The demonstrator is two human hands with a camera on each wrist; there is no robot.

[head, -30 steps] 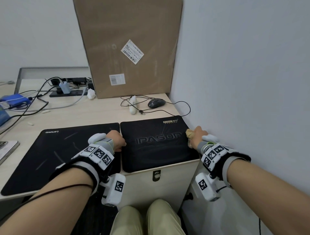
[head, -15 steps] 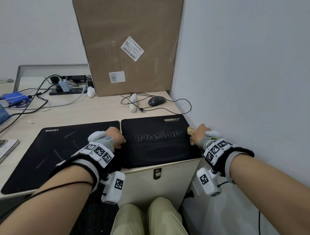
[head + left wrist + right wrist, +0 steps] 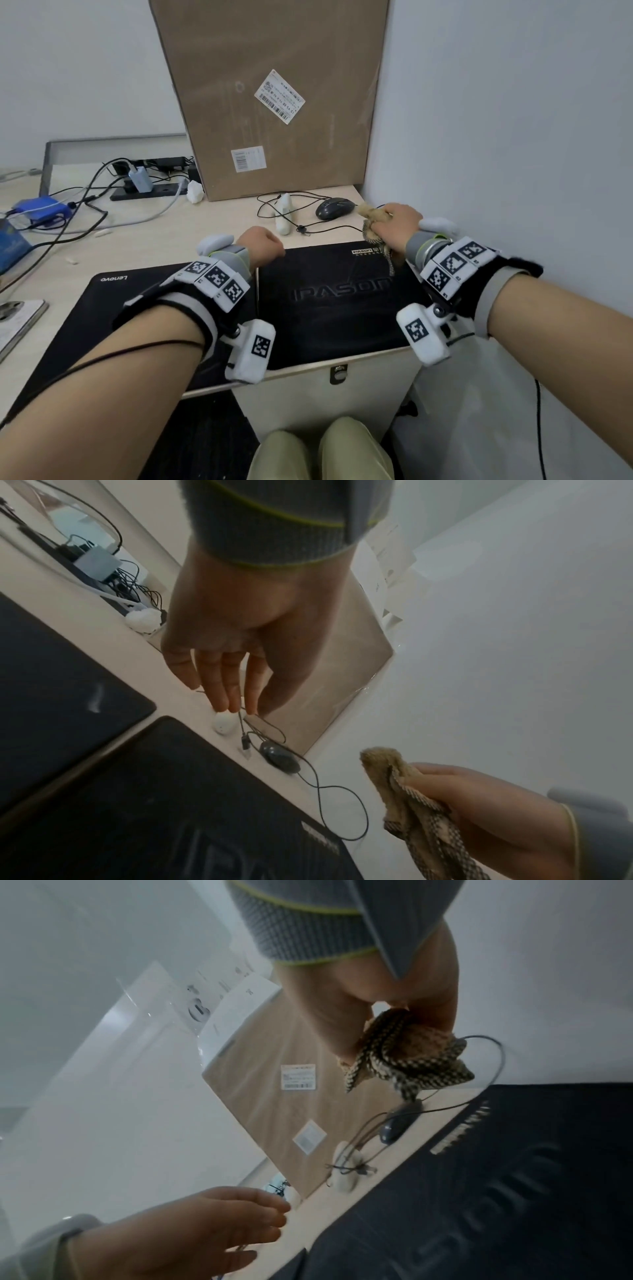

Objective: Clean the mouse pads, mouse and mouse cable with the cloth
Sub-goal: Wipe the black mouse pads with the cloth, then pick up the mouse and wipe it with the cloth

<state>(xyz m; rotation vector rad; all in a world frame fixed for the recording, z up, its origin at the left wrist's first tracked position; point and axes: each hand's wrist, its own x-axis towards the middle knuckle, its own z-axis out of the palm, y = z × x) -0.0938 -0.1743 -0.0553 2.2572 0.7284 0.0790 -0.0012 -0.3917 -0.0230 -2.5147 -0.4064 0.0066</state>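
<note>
We are holding the cloth [image 3: 374, 226] bunched in our right hand [image 3: 399, 226], fingers curled round it so a loose tail is hanging down over the far right corner of the right pad [image 3: 335, 298]; keeping it balled like this is giving us a firm wad to rub with, we judge, rather than a flapping sheet. The hand is hovering above the desk [image 3: 154, 240], just beside the mouse [image 3: 335, 208], which is sitting near the desk's far right corner, in front of the cardboard box [image 3: 270, 96] leaning against the wall. Our left hand [image 3: 262, 244] is reaching out over the far edge of the pads, empty, its fingers straight and relaxed and pointing down toward the cable [image 3: 342, 799] where it is tangling round a small white object [image 3: 283, 219]; whether the fingertips are touching the cable we cannot tell. It looks as if we are bringing that hand in to steady or lift the cable or mouse while the cloth is doing the wiping. The cable is looping from the mouse along the desk's far edge and curling back beside the right pad's far edge. The left pad [image 3: 75, 308] is lying flush against the right one along the near edge of the desk, both flat, so we are judging that the pads are done or waiting and the mouse is the step in hand.
</note>
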